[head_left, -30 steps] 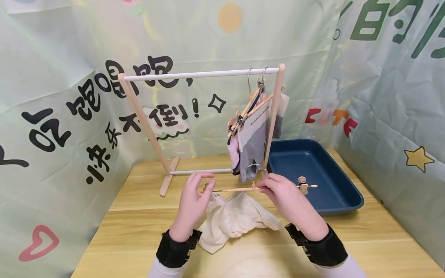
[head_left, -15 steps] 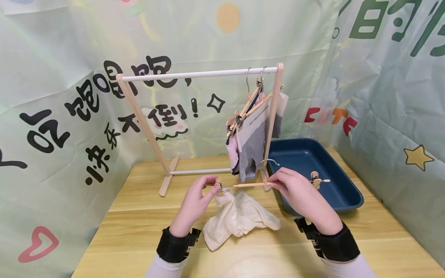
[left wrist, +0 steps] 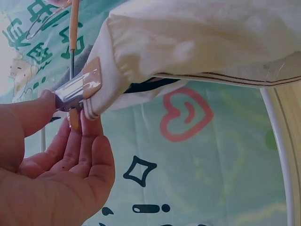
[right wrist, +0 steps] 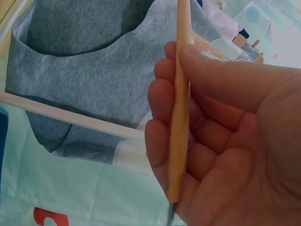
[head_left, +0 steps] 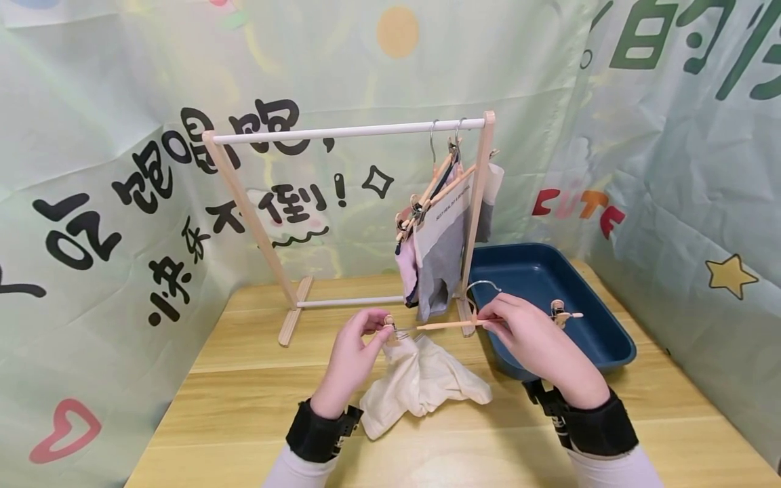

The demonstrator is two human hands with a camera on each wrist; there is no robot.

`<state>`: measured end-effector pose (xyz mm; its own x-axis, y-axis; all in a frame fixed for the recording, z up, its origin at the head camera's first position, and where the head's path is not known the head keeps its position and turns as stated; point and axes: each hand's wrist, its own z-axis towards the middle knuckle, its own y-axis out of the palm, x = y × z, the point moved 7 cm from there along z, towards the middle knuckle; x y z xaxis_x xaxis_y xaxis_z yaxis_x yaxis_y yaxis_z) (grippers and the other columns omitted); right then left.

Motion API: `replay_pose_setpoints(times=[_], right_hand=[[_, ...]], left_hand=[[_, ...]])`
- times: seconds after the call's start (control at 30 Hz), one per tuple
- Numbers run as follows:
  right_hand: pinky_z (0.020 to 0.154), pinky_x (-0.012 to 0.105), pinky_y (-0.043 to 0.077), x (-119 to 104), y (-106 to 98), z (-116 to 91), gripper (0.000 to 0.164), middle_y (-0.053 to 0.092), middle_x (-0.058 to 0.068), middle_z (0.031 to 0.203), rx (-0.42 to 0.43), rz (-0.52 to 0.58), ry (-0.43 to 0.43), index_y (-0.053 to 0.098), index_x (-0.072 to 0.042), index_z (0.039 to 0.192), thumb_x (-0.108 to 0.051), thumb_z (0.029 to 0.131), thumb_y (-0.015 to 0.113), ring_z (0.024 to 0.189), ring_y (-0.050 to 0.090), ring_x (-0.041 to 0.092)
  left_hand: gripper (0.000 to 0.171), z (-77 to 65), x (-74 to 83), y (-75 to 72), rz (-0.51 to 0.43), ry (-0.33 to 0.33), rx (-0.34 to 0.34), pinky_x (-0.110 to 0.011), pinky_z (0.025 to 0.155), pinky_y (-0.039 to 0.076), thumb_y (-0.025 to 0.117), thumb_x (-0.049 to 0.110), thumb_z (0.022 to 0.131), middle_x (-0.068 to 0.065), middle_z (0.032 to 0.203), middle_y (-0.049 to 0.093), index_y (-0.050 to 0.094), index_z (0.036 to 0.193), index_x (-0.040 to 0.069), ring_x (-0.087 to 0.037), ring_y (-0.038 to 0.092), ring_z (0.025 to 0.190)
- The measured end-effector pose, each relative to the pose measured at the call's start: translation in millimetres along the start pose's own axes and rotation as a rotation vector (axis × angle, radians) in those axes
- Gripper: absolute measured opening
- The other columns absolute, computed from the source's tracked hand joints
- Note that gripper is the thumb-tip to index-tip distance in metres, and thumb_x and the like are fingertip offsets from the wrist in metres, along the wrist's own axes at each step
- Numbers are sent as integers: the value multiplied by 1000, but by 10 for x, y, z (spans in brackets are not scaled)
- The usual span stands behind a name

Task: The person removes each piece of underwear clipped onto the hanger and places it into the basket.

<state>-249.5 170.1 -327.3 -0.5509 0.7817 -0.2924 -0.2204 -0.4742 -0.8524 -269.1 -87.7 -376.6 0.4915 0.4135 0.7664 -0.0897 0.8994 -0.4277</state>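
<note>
A small wooden clip hanger (head_left: 445, 325) with a metal hook is held level between both hands. My right hand (head_left: 525, 332) grips its bar near the middle, thumb and fingers around the wood (right wrist: 178, 117) in the right wrist view. With thumb and fingers my left hand (head_left: 350, 356) pinches the left clip (left wrist: 80, 89). That clip sits over the striped edge of a cream cloth garment (head_left: 421, 386), which hangs from it and spreads down over the table. The second clip (head_left: 558, 313) shows beyond my right hand, with no cloth in it.
Behind the hands stands a wooden rack (head_left: 244, 203) with a white rail (head_left: 342, 130). Hangers with a grey and white garment (head_left: 442, 251) and a pink one (head_left: 407, 271) hang at its right end. A dark blue tray (head_left: 610, 339) lies to the right.
The hanger has moved right in my right hand, its hook tilting right. My left hand has followed rightward; its fingers now pinch the clip at the cream garment's edge.
</note>
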Motion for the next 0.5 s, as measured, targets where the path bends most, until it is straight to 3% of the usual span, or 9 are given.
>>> replay_pose_setpoints(times=[0.5], right_hand=[[70, 28, 55, 61, 48, 11, 5, 62, -4, 88, -54, 44, 42, 74, -11, 98, -9, 93, 75, 77, 56, 8]], left_hand=[[23, -28, 113, -42, -67, 11, 54, -34, 88, 54, 72, 7, 95, -8, 105, 71, 67, 117, 3, -25, 67, 99]])
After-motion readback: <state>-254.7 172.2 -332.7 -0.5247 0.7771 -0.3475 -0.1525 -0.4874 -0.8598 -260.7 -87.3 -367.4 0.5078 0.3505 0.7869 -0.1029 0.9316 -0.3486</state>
